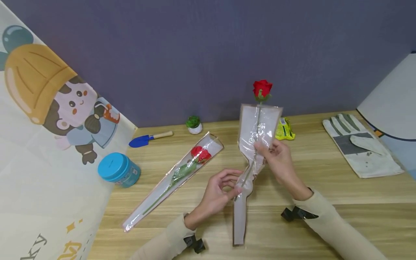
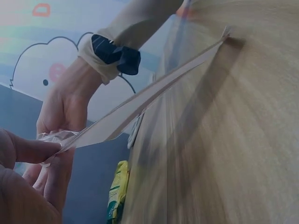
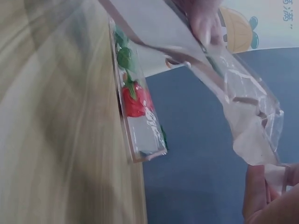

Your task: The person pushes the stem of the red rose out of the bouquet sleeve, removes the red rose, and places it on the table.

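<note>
A red rose (image 1: 262, 89) stands upright, its stem inside a clear plastic sleeve (image 1: 260, 124) whose lower end (image 1: 239, 224) reaches the wooden table (image 1: 341, 195). My left hand (image 1: 218, 191) pinches the sleeve (image 2: 117, 122) at its narrow middle. My right hand (image 1: 279, 159) grips the wider upper part, the plastic (image 3: 247, 116) crumpled in its fingers. A second red rose (image 1: 200, 154) lies flat in its own sleeve (image 1: 172, 180) to the left, also seen as the wrapped rose (image 3: 135, 100) in the right wrist view.
A blue round tin (image 1: 118, 169), a blue trowel (image 1: 147, 139) and a small potted plant (image 1: 194, 124) sit at the back left. A yellow packet (image 1: 285, 130) and work gloves (image 1: 360, 144) lie at the right. A cartoon banner (image 1: 48, 119) covers the left side.
</note>
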Tool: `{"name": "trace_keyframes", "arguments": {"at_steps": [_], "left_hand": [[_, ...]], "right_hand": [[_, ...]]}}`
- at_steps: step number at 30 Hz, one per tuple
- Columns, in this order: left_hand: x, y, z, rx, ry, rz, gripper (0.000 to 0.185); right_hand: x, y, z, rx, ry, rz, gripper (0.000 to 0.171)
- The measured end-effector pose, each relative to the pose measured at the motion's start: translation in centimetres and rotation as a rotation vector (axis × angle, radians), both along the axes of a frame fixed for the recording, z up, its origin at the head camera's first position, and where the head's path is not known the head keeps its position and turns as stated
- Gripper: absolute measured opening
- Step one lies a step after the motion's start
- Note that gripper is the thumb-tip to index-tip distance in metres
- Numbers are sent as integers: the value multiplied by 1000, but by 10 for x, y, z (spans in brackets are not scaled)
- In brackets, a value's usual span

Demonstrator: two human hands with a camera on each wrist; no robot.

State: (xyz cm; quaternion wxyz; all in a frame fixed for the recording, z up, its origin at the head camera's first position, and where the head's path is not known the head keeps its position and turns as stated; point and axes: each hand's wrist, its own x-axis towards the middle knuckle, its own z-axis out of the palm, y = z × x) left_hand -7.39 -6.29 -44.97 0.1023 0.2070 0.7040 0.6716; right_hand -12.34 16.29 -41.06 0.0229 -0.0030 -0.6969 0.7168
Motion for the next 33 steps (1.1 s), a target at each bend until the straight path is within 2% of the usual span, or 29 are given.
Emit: {"name": "trace_keyframes", "arguments": {"at_steps": [5, 11, 17, 22, 25, 29, 33], "left_hand": [[0, -1, 0, -12, 0, 10, 47], [0, 0, 1, -26, -9, 25, 45], [1, 1, 0, -46, -18, 4, 47], [4, 4, -1, -92, -72, -35, 52], [6, 5, -5, -112, -106, -54, 52], [7, 6, -5, -141, -121, -74, 49], [4, 5, 0, -141, -136, -80, 55]], "right_hand": [[5, -6, -5, 14, -18, 20, 49], [7, -8, -10, -4, 12, 16, 43], [6, -6, -11, -38, 31, 7, 41], [4, -1, -5, -49, 14, -39, 31], [1, 7, 2, -95, 25, -77, 20], [1, 16, 11, -159, 64, -60, 19], [2, 17, 16, -190, 78, -28, 21]]}}
